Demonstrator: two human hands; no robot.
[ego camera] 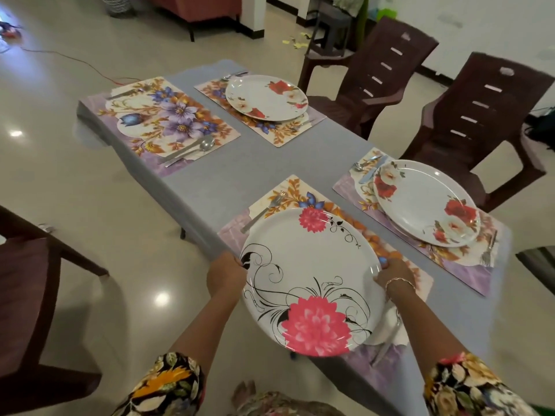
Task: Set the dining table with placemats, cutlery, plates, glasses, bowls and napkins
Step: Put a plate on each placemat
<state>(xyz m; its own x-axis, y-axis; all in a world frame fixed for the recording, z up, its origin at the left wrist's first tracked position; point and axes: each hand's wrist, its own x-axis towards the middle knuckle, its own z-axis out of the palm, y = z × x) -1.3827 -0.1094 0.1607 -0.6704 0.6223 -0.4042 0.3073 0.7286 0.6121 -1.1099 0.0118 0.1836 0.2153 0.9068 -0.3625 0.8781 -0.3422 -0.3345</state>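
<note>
Plate [312, 280] with pink flowers, held over the near placemat [295, 187] at the desk's [240, 172] left edge.
Left grip [225, 276] and right grip [395, 276] curl round its opposite rims; whether it rests on the mat I cannot tell. A fork [264, 211] lies just past its far rim. The right rose plate [426, 202] and far rose plate [265, 97] sit on their own mats; the far-left placemat [144, 115] bears only cutlery [192, 150]. Brown chairs [480, 121] stand along the right side.

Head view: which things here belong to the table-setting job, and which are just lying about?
Job: pink-flower plate, held by left hand and right hand at the near placemat; far rose plate; right rose plate; plateless far-left placemat; fork; spoon.
Lying about: brown chairs; red cable and yellow scraps on the floor.
</note>
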